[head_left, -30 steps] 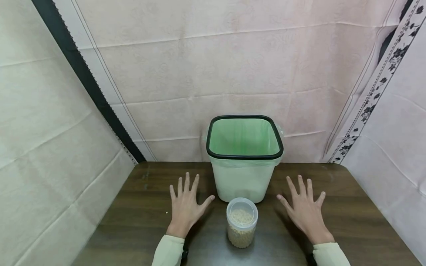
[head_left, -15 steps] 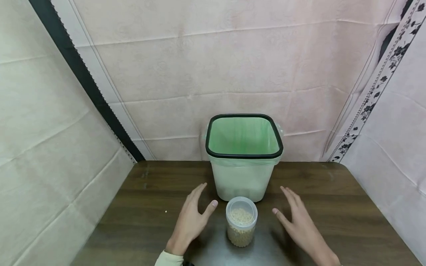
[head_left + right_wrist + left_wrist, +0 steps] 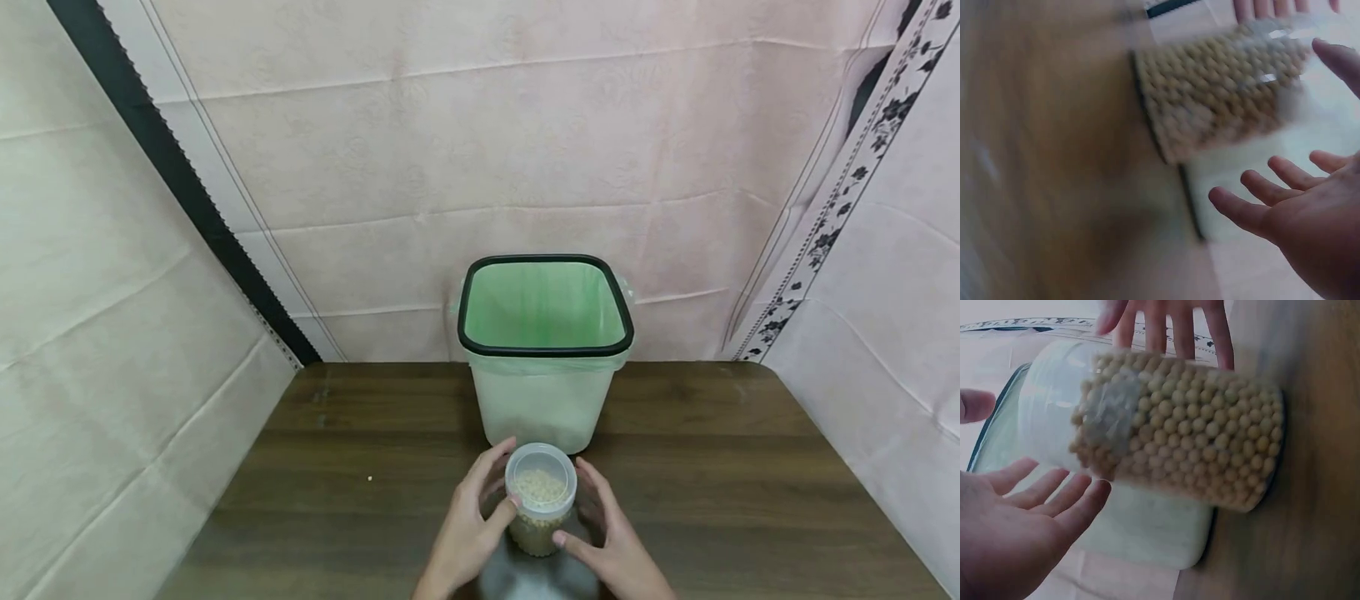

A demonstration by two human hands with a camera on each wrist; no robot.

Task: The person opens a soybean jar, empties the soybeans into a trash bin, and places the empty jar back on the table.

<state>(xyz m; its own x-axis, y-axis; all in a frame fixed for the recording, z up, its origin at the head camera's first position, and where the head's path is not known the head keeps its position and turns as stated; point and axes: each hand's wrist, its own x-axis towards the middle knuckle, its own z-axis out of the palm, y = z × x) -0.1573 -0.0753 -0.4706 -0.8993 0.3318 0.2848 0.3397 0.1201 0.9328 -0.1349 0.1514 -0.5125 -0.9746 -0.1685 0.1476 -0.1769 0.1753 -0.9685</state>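
Note:
A clear plastic jar [image 3: 534,535] with a translucent lid stands upright on the table, filled with small round beige beans. To its left my left hand [image 3: 465,537] reaches in, thumb near the lid's edge and fingers spread. On the jar's other side is my right hand [image 3: 621,550], its thumb in front and its fingers behind. The left wrist view has the jar [image 3: 1179,425] between both hands, with the left fingers [image 3: 1072,494] extended close to its wall. In the blurred right wrist view, a gap separates the right hand [image 3: 1310,219] from the jar [image 3: 1222,87].
Right behind the jar stands a pale green bin [image 3: 540,400] with a black rim, lined with a clear bag. A small pale speck [image 3: 370,478] lies on the brown wooden table [image 3: 360,533] to the left. Light cloth [image 3: 420,167] hangs behind and at both sides.
Both hands have moved inward from wide positions either side of the jar, turning from palms down to palms facing it. The jar and bin stay in place.

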